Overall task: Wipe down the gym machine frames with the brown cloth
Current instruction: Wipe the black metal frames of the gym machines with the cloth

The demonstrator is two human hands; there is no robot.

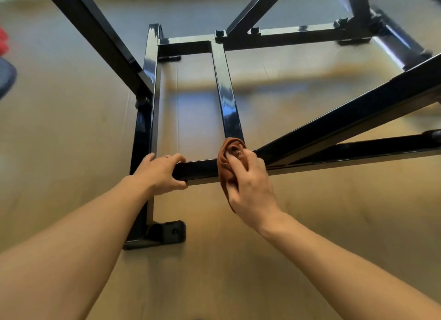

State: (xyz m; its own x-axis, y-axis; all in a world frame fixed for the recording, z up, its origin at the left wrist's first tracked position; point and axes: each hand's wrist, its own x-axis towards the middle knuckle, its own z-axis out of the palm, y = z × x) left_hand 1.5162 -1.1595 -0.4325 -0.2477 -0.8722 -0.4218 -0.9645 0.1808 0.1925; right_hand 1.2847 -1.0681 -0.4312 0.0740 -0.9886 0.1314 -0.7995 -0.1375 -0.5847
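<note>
Both forearms reach toward twelve o'clock: left hand (162,172) curls round the black crossbar (200,172) to steady, right hand (248,183) clutches the brown cloth (226,162) against it for wiping.

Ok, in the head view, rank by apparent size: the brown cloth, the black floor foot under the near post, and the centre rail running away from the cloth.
1. Centre rail, the longest by far.
2. Brown cloth, partly hidden by the right hand, and floor foot: alike, not ranked.

Blurred red and dark shapes (4,64) (unidentifiable) at left edge; frame's upper bars (393,85) cut off.
</note>
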